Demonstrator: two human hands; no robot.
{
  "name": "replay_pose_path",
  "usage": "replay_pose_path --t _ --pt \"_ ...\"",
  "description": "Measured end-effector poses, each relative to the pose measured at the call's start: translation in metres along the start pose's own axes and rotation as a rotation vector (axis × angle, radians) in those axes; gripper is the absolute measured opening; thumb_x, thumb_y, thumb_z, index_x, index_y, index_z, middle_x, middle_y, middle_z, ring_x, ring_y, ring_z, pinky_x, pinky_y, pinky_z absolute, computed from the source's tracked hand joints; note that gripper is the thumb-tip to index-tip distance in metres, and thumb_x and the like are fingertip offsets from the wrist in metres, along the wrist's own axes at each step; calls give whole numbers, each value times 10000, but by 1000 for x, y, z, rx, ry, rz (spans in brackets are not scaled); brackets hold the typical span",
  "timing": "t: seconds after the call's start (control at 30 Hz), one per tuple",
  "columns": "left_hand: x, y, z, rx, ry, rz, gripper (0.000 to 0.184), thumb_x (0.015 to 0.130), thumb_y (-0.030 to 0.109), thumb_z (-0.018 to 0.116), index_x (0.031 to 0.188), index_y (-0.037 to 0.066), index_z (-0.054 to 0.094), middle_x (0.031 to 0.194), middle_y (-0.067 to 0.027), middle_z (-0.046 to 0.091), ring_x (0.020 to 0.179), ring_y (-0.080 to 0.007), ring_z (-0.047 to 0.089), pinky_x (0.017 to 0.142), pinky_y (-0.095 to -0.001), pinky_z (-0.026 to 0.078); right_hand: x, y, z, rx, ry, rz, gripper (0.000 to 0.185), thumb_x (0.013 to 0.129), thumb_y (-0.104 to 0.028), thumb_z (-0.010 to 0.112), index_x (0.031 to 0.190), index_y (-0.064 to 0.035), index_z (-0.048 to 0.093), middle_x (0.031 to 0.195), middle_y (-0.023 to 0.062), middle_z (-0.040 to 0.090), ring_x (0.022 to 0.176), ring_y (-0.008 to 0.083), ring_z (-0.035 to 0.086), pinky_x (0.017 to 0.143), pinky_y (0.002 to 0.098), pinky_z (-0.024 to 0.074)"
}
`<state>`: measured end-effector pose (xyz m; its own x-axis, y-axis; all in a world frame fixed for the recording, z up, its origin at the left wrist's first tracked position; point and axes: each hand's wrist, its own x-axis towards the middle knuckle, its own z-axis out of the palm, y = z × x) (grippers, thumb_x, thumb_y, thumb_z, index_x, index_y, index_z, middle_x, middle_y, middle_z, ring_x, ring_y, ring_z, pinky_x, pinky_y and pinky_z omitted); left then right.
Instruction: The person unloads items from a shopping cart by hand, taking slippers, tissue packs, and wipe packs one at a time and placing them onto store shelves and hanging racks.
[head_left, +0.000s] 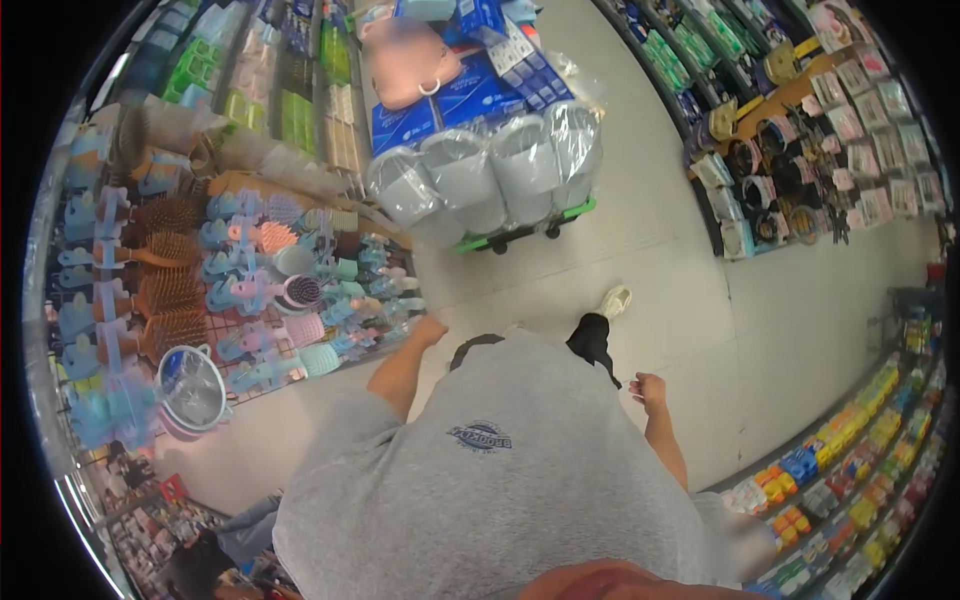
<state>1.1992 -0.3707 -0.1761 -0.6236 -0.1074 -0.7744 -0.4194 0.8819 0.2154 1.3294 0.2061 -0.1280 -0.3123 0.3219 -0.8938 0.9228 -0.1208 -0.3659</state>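
Observation:
Beside the left-hand rack of hairbrushes [175, 270], my left hand [430, 330] hangs low over the floor, its fingers curled together and no object showing in them. My right hand [650, 388] is out past the right side of the grey shirt [500, 450], closed around a small white thing too small to name. Neither hand touches the shelves. Ahead stands a green-edged cart [575, 214] loaded with plastic-wrapped grey bins [465, 180], blue boxes [400, 128] and a pink bag [412, 66].
A round white-rimmed mirror or basket [192, 388] sticks out at the left rack's near end. Hair accessories [780, 180] hang at the right. Shelves of colourful packs [800, 465] curve along the lower right. Pale floor [680, 300] shows between the right-hand rack and the cart.

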Motion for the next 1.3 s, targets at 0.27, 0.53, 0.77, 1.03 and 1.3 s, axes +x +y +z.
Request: replay_pose_path --t 0.27,0.53,0.77,1.03,1.3 --pt "-15 178 11 -387 33 -125 337 760 338 635 716 8 689 631 -123 651 545 -224 627 534 -362 514 104 -187 -87 -148 -40 -265 172 832 -199 607 917 -58 655 724 49 657 572 122 600 504 278 452" --pt "-4 444 -8 -462 118 393 369 826 357 638 1046 65 681 969 -147 694 904 -283 659 800 -369 504 157 -278 -164 -241 -168 -442 172 855 -219 606 916 -60 635 754 54 663 620 118 611 555 272 466" --pt "-40 558 -116 -698 308 578 299 872 133 645 1151 32 604 977 -70 683 884 -138 628 798 -282 502 219 -239 -227 -338 -134 -191 147 829 -171 622 820 -25 621 645 80 633 498 146 581 421 279 415" --pt "-70 585 -277 -991 1238 700 259 855 26 628 1113 12 609 1013 -77 667 935 -145 622 845 -284 486 283 -407 -209 -672 -189 -412 171 838 -175 621 829 -5 633 689 105 652 547 171 615 477 293 465" --pt "-25 527 -378 -1117 1552 136 332 840 73 671 1138 -26 566 1082 -149 628 1024 -214 603 884 -319 463 214 -736 -36 -689 -384 -1095 212 873 -154 629 912 53 651 751 69 660 658 119 612 609 265 501"
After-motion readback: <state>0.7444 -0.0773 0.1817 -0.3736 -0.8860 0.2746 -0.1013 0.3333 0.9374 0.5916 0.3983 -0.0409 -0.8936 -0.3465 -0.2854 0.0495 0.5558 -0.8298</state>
